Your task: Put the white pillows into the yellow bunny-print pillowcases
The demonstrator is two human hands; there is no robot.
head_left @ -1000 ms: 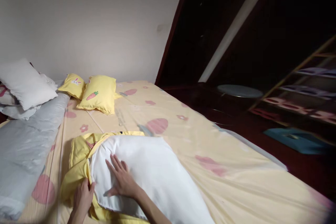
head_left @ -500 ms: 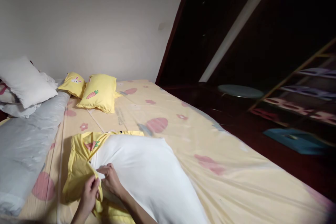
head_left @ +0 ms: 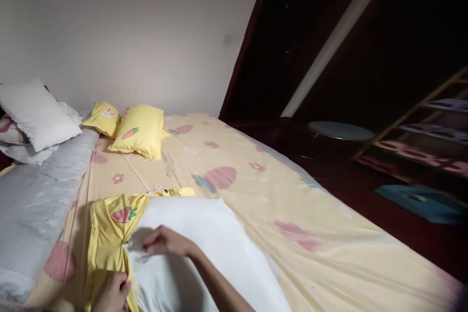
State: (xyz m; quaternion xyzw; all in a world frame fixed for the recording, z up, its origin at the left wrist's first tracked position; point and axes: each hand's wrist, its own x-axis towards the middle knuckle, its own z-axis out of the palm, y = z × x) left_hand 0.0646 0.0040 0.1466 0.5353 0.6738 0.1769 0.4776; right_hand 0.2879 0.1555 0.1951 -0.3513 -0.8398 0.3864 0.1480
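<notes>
A white pillow [head_left: 204, 239] lies on the bed, its left end partly inside a yellow pillowcase [head_left: 106, 239] with a carrot print. My left hand [head_left: 113, 292], at the bottom of the view, is closed on the pillowcase's open edge. My right hand [head_left: 166, 243] is over the pillow's left part, its fingers pinched on the white fabric close to the pillowcase opening. The exact fingertip hold is partly hidden. Bunched yellow cloth extends along the pillow's far edge.
Two yellow pillows, one with a carrot [head_left: 141, 131] and a smaller one with a rabbit [head_left: 104, 118], rest farther up the patterned sheet [head_left: 263, 195]. A grey quilt [head_left: 40, 195] and a white pillow [head_left: 40, 114] are at left. A rack [head_left: 420, 151] stands right of the bed.
My right hand has shifted up and right, away from the pillowcase edge. My left hand has moved down and left, pulling the edge with it, and more of the pillow's near side shows.
</notes>
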